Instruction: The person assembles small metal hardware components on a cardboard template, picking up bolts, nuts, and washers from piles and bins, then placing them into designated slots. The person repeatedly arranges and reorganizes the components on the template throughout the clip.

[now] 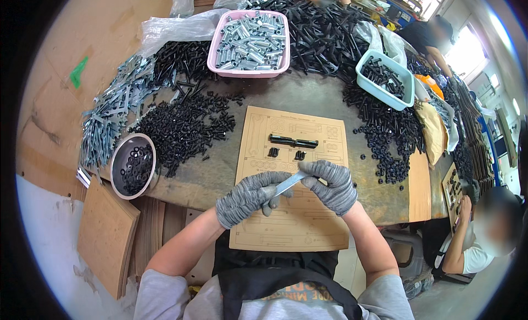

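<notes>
A flat silver metal strip [290,182] is held between my two gloved hands over a brown cardboard sheet [330,232] printed with part outlines. My left hand [254,195], in a grey knit glove, is closed round the strip's lower left end. The upper right end is pinched by my right hand [330,186], gloved the same way. Just beyond the hands, two black cylindrical pieces [293,141] lie end to end on the sheet. Below them sit two small clusters of black parts, one left [273,152] and one right [300,155].
A pink basin [248,74] of silver tubes and a pale blue basin [391,101] of black bolts stand farther back. A metal bowl [130,197] holds black rings. Heaped around are black nuts [187,122], silver strips [113,113] and black bars [319,34]. Other people work nearby.
</notes>
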Available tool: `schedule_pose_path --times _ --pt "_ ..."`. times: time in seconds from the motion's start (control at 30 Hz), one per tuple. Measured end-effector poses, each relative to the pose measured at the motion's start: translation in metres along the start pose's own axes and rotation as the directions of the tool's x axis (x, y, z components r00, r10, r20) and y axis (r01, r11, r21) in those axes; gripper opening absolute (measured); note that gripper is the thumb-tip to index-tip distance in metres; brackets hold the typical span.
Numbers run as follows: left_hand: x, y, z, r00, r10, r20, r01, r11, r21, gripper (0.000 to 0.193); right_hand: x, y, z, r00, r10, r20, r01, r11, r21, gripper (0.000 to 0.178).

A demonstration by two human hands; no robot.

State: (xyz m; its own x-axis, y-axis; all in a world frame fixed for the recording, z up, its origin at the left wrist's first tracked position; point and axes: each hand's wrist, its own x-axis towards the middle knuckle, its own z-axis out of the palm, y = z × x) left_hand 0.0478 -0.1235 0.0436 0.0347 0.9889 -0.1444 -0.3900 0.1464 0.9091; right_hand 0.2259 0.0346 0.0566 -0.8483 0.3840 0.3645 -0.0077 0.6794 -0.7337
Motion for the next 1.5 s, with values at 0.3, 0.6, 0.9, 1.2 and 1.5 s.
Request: schedule_pose_path --times 0.3,0.6,0.9,1.2,1.5 --pt "0.016 -0.017 -0.018 0.966 0.12 -0.228 -0.107 0.992 0.069 0.054 0.066 0.02 0.011 0.804 0.514 0.298 -0.594 0.688 0.417 0.033" --pt "0.044 -0.023 -0.069 0.746 0.376 -0.55 0.358 0.47 0.807 0.032 0.179 0.108 0.041 0.705 0.501 0.502 -0.677 0.687 0.265 0.028" --pt "0.058 -0.034 -0.058 0.707 0.427 -0.564 0.48 0.297 0.826 0.024 0.179 0.136 0.068 0.757 0.436 0.486 -0.578 0.794 0.187 0.023" --pt "0.058 -0.015 -0.063 0.767 0.267 -0.584 0.478 0.368 0.797 0.027 0.161 0.095 0.081 0.935 0.26 0.24 -0.111 0.861 -0.497 0.022" --pt "0.035 0.118 -0.283 0.77 0.485 -0.414 0.56 -0.206 0.802 0.027 0.248 0.031 0.122 0.948 -0.013 0.319 0.223 0.742 -0.632 0.031"
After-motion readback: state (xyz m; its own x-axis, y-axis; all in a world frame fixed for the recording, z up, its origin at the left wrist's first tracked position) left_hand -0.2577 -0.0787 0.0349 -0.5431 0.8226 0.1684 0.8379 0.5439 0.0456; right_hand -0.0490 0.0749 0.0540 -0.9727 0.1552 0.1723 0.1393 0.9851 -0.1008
